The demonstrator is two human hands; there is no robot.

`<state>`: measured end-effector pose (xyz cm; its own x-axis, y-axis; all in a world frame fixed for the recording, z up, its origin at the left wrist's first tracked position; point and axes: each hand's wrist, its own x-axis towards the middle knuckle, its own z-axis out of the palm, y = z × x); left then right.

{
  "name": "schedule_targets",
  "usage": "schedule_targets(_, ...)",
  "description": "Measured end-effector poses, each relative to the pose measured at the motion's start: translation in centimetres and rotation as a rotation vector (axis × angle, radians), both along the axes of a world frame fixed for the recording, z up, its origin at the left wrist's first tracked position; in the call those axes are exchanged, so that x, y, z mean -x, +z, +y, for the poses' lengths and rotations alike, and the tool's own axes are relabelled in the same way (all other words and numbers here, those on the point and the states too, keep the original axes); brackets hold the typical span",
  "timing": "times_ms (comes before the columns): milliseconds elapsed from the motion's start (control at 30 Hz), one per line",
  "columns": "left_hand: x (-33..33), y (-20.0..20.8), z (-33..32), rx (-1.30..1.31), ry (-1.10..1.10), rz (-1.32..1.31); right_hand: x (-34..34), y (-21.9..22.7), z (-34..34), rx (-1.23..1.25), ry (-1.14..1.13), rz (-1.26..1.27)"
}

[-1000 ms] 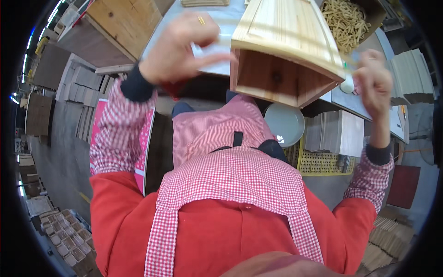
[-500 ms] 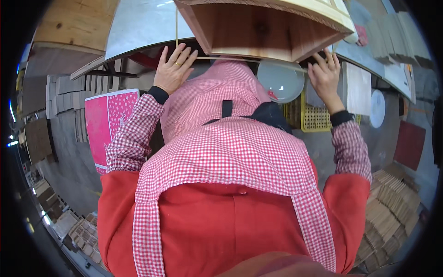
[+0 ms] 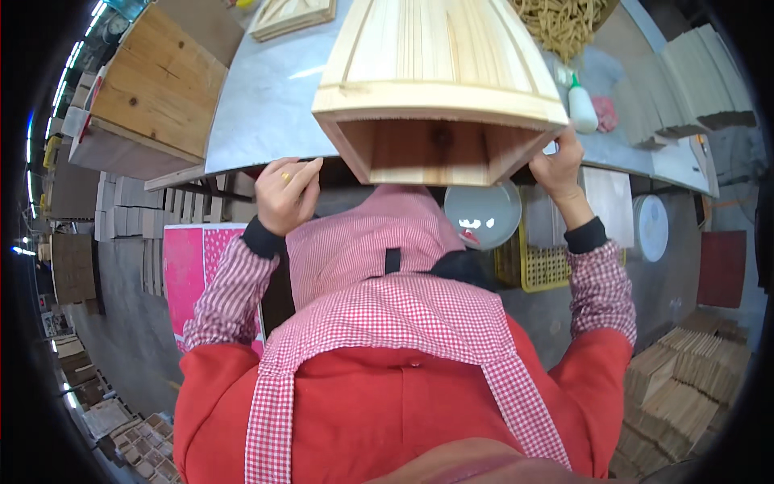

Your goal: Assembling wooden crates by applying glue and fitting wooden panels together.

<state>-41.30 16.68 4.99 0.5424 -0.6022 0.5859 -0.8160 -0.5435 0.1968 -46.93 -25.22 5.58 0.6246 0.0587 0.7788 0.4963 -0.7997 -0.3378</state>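
The panelled wooden box (image 3: 447, 68) is in front of me, at the middle of the work table (image 3: 258, 113), with its open end turned to the wearer and seeming to reach past the table's front edge. The right hand (image 3: 559, 168) is at the right corner of this opening; its fingers are bent and look to touch the wood, but I cannot tell if they are clamped on it. The left hand (image 3: 288, 195) is beside the lower left corner, apart from the box. Its fingers are curled close together, and I cannot tell if something thin is pinched there.

I judge the box stiff and of moderate weight, because it is hollow. The bare wood looks dry, so it should not slip much, though the pale corners could dent. I would take hold by both side walls, with flat palms, rather than by the narrow rim. Near its right side stand a white squeeze bottle (image 3: 581, 109) with green cap and, farther back, a heap of tan bands (image 3: 560, 24).
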Motion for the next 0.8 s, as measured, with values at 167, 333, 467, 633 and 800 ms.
schedule_targets(167,0.8,13.1,-12.0,-0.045,-0.278,-0.399,-0.4,3.1,-0.3,-0.161,0.128,0.251)
schedule_targets(333,-1.5,13.4,-21.5,-0.133,-0.435,-0.298,-1.5,5.6,-1.5,-0.047,0.282,0.41)
schedule_targets(467,-2.0,12.9,-22.1,-0.182,-0.487,-0.222,-4.5,6.9,-4.2,-0.022,0.112,0.354)
schedule_targets(633,-1.0,13.0,-22.5,-0.194,-0.568,-0.08,-14.9,9.1,-4.6,-0.159,0.069,0.395)
schedule_targets(800,-1.1,13.6,-23.0,-0.219,-0.574,0.025,-19.3,1.8,-6.7,-0.403,0.075,0.403)
